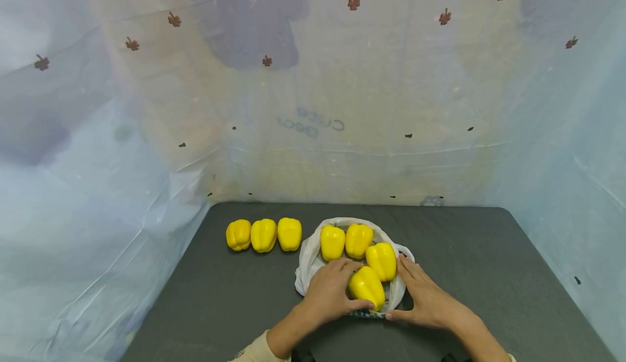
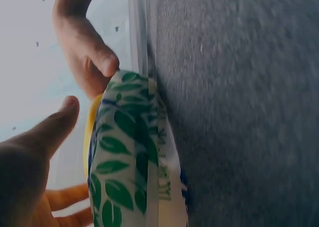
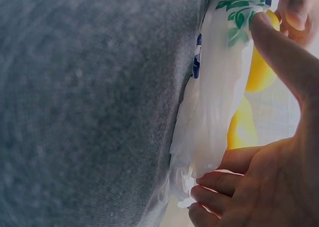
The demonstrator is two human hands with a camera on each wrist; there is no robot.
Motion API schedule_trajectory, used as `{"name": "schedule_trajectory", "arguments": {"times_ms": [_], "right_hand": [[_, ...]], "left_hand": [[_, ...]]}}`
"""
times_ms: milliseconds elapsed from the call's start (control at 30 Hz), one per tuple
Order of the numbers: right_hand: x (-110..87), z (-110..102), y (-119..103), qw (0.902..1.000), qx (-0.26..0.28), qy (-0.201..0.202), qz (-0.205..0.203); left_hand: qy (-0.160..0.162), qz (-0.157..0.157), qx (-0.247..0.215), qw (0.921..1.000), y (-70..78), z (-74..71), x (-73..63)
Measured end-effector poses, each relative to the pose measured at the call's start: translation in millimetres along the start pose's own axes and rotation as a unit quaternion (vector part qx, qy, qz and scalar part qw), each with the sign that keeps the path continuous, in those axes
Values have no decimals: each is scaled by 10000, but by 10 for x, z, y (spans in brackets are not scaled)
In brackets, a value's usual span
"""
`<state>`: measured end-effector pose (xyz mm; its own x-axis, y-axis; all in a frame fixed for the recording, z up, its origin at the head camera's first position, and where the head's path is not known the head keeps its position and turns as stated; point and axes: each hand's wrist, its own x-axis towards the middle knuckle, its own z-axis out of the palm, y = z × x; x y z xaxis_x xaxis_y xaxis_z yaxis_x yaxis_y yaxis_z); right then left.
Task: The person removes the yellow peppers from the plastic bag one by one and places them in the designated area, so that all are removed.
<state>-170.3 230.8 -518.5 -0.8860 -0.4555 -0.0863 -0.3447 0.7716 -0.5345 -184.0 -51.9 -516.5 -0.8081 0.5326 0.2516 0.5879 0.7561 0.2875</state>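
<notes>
A white plastic bag [image 1: 309,267] with a green leaf print [image 2: 115,157] lies with its mouth spread wide. Inside are several yellow bell peppers, including a back-left pepper [image 1: 332,242], one beside it [image 1: 359,241], a right one [image 1: 381,261] and a front one [image 1: 367,288]. My left hand [image 1: 330,291] reaches over the bag's near-left rim, fingers and thumb spread about the front pepper; in the left wrist view its thumb [image 2: 55,127] stands off the bag. At the right rim, my right hand [image 1: 430,299] rests with fingers extended along the side, its thumb [image 3: 271,40] at the front edge.
Three more yellow bell peppers stand in a row left of the bag: a left one [image 1: 238,235], a middle one [image 1: 264,235] and a right one [image 1: 289,234]. The dark table [image 1: 220,297] ends at a pale plastic sheet [image 1: 313,172] behind and at both sides.
</notes>
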Motion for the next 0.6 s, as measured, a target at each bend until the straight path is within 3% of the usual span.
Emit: {"name": "schedule_trajectory", "arguments": {"times_ms": [200, 600], "right_hand": [[-6, -6, -5, 9999, 8, 76, -101], [-16, -6, -13, 10000, 18, 57, -43]], "left_hand": [[-21, -204, 283, 9994, 40, 44, 1], [-309, -477, 199, 9982, 93, 20, -7]]}}
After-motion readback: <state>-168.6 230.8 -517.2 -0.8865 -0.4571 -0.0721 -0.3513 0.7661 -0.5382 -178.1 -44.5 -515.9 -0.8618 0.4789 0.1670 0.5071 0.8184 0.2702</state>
